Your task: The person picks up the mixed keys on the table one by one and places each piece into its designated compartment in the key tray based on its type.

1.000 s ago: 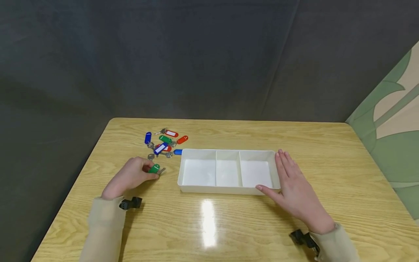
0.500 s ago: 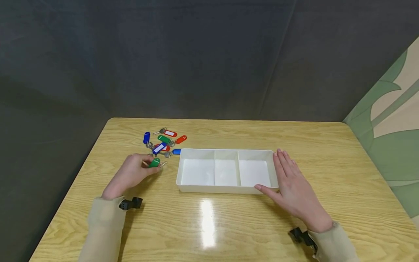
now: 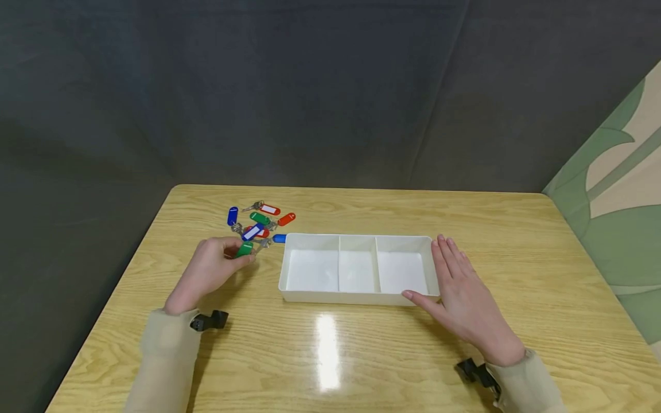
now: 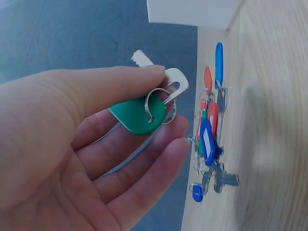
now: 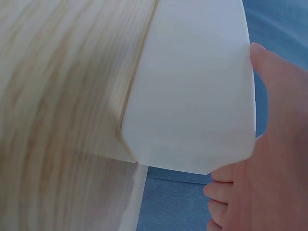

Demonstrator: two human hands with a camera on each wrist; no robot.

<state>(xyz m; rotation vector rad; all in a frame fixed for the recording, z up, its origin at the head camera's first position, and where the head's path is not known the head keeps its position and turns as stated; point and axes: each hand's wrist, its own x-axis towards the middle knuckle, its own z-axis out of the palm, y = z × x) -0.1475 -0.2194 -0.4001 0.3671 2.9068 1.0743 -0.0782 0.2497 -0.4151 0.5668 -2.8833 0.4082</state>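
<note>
In the head view my left hand [image 3: 206,267] pinches a key with a green tag [image 3: 245,249], just in front of a pile of tagged keys. The left wrist view shows the thumb on the silver key [image 4: 177,79], its split ring hooked through the green key tag [image 4: 137,117]. My right hand [image 3: 465,295] lies against the right end of a white tray [image 3: 335,297] split into three compartments. Its fingers are straight along the end wall, and the thumb touches the front rim. From the right wrist, the tray's white end wall [image 5: 192,86] fills the middle.
The pile left of the tray holds keys with blue [image 3: 253,232], red [image 3: 286,219] and green [image 3: 260,218] tags. One blue tag [image 3: 279,238] lies right by the tray's left back corner. A dark curtain [image 3: 310,103] hangs behind the wooden table [image 3: 392,355].
My left hand has moved a little away from me, towards the pile, with the green-tagged key in its grip. The right hand and the tray have stayed in place.
</note>
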